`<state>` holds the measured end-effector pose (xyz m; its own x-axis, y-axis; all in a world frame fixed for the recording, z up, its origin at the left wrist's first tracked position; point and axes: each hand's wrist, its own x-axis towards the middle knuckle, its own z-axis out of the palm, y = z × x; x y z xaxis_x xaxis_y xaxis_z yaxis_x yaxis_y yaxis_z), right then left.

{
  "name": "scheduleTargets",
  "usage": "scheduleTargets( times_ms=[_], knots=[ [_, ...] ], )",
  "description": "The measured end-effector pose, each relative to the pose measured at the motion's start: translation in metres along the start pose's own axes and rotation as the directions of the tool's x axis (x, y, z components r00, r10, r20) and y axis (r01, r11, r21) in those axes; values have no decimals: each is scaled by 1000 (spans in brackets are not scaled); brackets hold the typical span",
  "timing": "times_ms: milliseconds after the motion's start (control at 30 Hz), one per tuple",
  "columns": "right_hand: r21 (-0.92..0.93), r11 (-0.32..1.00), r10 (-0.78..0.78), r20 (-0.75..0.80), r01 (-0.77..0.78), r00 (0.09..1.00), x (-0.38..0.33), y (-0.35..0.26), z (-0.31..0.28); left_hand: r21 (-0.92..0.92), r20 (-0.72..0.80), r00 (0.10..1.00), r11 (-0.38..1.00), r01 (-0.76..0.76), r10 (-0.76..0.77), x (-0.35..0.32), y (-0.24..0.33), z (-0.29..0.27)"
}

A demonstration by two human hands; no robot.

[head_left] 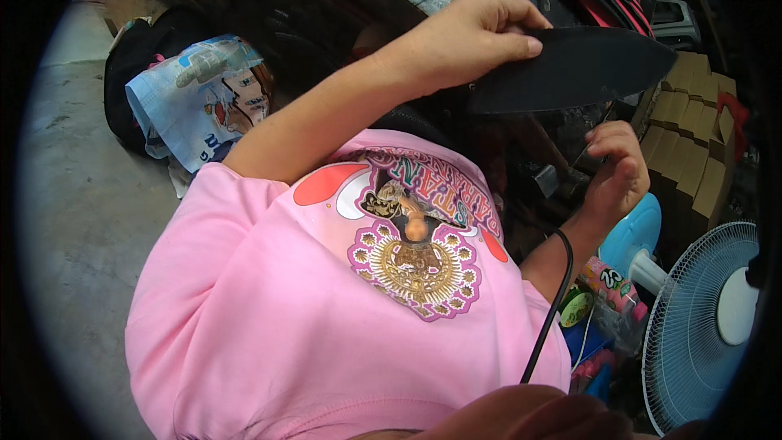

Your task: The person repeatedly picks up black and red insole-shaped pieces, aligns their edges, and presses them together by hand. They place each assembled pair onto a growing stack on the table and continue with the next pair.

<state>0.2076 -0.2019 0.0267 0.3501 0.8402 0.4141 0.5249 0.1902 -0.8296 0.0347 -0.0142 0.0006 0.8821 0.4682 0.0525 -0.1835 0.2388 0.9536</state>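
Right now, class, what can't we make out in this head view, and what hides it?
Head view:
- Left hand: some fingertips, hidden behind the black pointed piece.
- Right hand: whether it pinches anything; too small and dark by its fingertips.
- White fan: right side, lost in the picture's dark edge.

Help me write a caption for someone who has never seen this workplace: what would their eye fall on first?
Probably the pink shirt, filling the middle of the picture, with its purple-and-gold print on the chest. Above it, the left hand pinches a black leaf-shaped piece that comes to a point at the right. At the lower right edge, a round fan stands out.
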Motion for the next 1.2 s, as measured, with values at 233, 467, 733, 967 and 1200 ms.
scheduleTargets(
  times_ms=[233, 467, 733, 967, 1200],
  knots=[
    [350, 850, 464, -145, -393, 874, -30, 16, 35, 419, 165, 966, 872, -253, 201, 4, -1, 3],
    [619, 715, 600, -302, -326, 741, -12, 26, 40, 311, -49, 996, 949, -54, 73, -2, 2, -2],
    [615, 750, 492, -271, -244, 827, -22, 33, 40, 706, -55, 853, 624, -335, 519, -5, -11, 1],
    [609, 762, 473, -287, -222, 833, -21, 34, 41, 810, 23, 807, 463, -361, 590, -9, -13, -1],
    [585, 778, 474, -301, -232, 828, -23, 34, 40, 804, -15, 901, 541, -246, 433, -11, -13, 1]
  ],
)
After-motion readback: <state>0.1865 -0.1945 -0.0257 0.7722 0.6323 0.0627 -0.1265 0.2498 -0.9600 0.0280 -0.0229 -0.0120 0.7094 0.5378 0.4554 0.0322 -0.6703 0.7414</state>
